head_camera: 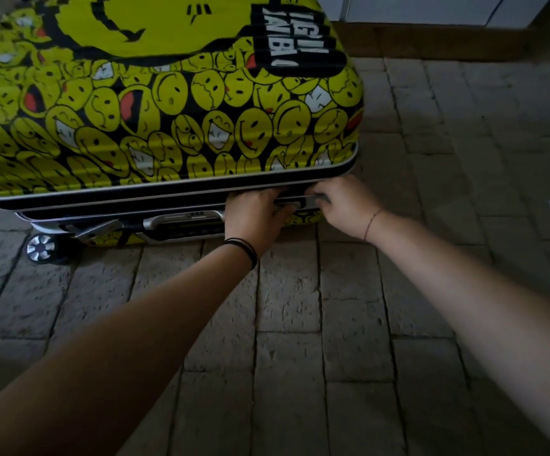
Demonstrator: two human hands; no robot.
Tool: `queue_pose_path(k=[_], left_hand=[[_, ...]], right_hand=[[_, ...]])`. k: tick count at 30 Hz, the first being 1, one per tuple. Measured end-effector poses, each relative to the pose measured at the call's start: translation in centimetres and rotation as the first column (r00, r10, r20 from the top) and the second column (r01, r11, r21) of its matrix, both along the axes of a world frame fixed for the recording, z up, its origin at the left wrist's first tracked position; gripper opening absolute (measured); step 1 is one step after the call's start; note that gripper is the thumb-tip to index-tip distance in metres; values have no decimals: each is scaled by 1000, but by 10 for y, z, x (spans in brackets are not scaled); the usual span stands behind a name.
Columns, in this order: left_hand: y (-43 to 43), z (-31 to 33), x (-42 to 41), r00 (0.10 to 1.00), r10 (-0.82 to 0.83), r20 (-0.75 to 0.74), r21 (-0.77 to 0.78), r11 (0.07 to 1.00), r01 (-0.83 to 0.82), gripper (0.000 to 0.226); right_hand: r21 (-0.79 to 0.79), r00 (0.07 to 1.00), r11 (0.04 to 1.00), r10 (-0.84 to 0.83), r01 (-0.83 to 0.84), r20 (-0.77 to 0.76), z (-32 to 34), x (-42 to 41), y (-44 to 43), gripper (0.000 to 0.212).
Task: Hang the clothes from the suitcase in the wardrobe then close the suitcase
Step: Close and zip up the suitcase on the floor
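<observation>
Both on the clasp: left hand (pixel 254 210) curled over, right hand (pixel 342 205) pinching the silver metal latch (pixel 304 202) of the yellow smiley-print hard-shell suitcase (pixel 168 103), lid down on the grey stone-tile floor (pixel 287 311), so likely fastening, wanting one firm squeeze.

left arm (pixel 129 324): bare, no sleeve
left wrist: thin black bands (pixel 245 250) stacked together
right arm (pixel 464 291): bare, no sleeve
right wrist: one thin red string (pixel 371 222)
</observation>
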State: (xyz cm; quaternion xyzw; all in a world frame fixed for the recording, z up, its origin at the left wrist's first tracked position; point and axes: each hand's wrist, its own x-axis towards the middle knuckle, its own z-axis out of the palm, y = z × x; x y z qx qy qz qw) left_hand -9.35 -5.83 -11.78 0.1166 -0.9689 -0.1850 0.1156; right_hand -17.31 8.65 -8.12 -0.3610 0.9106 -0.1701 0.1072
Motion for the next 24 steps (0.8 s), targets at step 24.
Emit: queue_pose_path(k=[24], left_hand=[[1, -7, 0, 998, -9, 64, -137, 990, 18, 43]], right_hand=[[33, 994, 999, -37, 34, 101, 9, 5, -3, 43]])
